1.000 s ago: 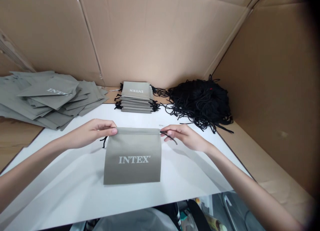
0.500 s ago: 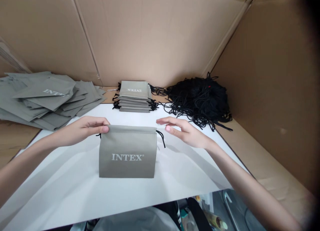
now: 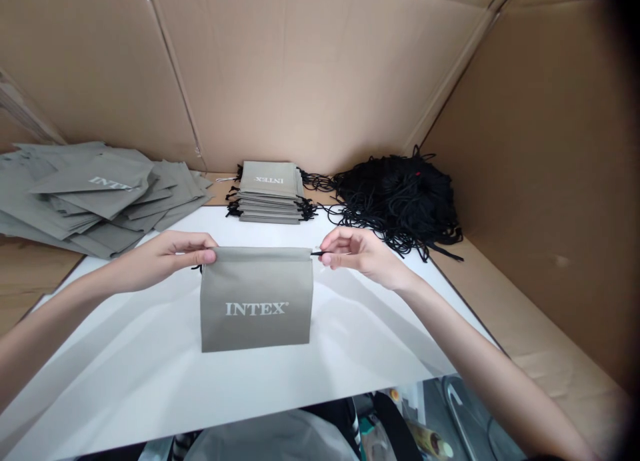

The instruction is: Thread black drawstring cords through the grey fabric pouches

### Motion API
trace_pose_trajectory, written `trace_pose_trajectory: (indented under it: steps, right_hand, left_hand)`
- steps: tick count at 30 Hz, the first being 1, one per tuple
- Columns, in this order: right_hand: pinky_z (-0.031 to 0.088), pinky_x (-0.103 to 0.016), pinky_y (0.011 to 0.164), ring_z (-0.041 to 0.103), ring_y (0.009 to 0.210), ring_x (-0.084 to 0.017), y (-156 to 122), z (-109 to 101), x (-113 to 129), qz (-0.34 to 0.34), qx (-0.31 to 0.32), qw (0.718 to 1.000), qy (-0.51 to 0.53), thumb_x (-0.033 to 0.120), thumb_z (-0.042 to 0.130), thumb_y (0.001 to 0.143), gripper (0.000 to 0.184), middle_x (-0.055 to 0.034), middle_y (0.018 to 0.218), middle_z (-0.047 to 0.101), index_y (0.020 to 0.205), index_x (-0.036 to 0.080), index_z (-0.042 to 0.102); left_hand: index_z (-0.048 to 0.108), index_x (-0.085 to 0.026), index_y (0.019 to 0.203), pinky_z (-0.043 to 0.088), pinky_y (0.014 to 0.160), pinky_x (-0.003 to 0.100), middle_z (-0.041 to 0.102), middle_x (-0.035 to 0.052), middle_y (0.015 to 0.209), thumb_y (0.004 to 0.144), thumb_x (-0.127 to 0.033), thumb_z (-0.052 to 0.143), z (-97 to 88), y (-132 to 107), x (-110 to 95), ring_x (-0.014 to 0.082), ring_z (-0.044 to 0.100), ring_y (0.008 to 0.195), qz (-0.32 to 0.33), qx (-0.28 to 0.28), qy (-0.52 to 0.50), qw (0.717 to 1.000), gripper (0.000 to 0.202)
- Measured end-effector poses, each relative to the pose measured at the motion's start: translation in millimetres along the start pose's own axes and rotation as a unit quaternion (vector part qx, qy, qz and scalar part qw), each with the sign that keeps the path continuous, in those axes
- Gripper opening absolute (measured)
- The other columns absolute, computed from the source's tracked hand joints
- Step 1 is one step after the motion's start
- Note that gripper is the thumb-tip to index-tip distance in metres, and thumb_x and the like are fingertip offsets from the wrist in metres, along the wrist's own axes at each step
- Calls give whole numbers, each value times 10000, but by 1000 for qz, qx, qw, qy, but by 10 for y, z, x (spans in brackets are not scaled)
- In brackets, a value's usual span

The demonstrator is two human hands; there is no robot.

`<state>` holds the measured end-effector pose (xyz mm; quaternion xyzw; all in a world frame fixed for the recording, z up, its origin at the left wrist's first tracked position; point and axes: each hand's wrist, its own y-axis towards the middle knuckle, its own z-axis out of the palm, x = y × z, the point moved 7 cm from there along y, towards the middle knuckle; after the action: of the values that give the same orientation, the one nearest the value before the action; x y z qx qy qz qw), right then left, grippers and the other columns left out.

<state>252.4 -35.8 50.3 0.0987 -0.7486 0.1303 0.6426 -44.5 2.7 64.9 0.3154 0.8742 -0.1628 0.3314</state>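
A grey drawstring pouch [image 3: 257, 304] printed INTEX hangs upright above the white table. My left hand [image 3: 177, 254] pinches its top left corner between thumb and fingers, and a bit of black cord shows below that thumb. At the top right corner, my right hand [image 3: 357, 254] pinches the black drawstring [image 3: 317, 253] where it leaves the hem, drawn out sideways. The ends of the cord are hidden in the right fingers.
Loose grey pouches [image 3: 100, 194] lie heaped at the left. A neat stack of corded pouches [image 3: 270, 181] stands at the back middle, beside a tangled pile of black cords [image 3: 400, 198]. Cardboard walls [image 3: 310, 68] enclose the white table [image 3: 210, 401].
My right hand was open beside the pouch; now its fingers have closed on the drawstring, which hung loose before. The left hand keeps its hold.
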Motion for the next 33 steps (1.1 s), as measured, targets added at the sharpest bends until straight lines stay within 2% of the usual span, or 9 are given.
trace_pose_trajectory:
  steps: [5,17,19,21,23,25,28,31,33]
  right_hand:
    - [471,-290,663,653,706,-166,-38,-160,51,-58,-85,994,-20,338,847,683,389,-21,763,708,931,186,589]
    - [476,-301,617,662,661,-194,-185,-421,-56,-40,-139,983,-113,403,817,732,426,-60,768,738,939,203,502]
    - [512,-334,667,686,726,-223,-207,-442,-93,-20,-105,984,-145,422,795,762,452,-66,802,739,1046,202,522]
    - [530,-414,843,692,942,-269,-218,-404,-42,-32,-64,976,-206,432,794,771,566,-92,981,740,1212,218,511]
    - [442,-482,1039,585,1214,-304,-225,-331,138,-93,-61,953,-282,450,783,787,656,-121,1271,648,1333,246,482]
    - [368,-490,1116,470,1343,-312,-222,-179,366,-164,-59,925,-337,469,726,845,606,-122,1439,522,1361,252,493]
    - [422,-442,1061,535,1263,-289,-153,185,526,-196,52,916,-347,457,660,904,415,-107,1380,572,1252,242,588]
    - [508,-353,887,668,983,-222,-75,412,457,-134,167,936,-279,436,639,924,249,-67,1080,709,1027,210,657]
    - [521,-302,754,685,828,-181,-49,430,372,-85,190,957,-202,425,644,923,239,-50,957,719,974,192,628]
  left_hand:
    - [631,-211,848,418,727,215,596,11,824,959,-523,495,31,7,56,172,535,804,-29,26,-24,999,358]
    - [675,-202,904,441,767,227,665,27,894,950,-520,523,-45,-23,60,193,574,867,-27,3,-31,999,356]
    - [676,-197,881,439,730,222,661,22,865,946,-520,529,-40,-19,17,181,573,830,-25,0,-28,999,361]
    - [674,-192,854,429,695,219,653,15,819,942,-524,534,-7,6,-82,166,561,779,-20,0,-28,999,371]
    - [677,-190,838,416,671,217,651,8,793,937,-526,541,45,55,-230,154,545,747,-5,-3,-31,999,376]
    - [694,-195,850,403,649,216,664,1,800,937,-514,552,121,117,-389,145,540,730,12,-1,-33,999,360]
    - [737,-218,922,416,665,217,705,-5,868,938,-468,575,250,195,-594,141,568,746,42,8,-53,998,299]
    - [729,-256,1095,416,649,214,678,-22,785,926,-436,610,308,221,-680,130,553,704,48,-16,-88,995,274]
    - [669,-263,1224,377,581,209,589,-49,651,912,-435,631,325,209,-655,115,482,609,26,-32,-114,993,358]
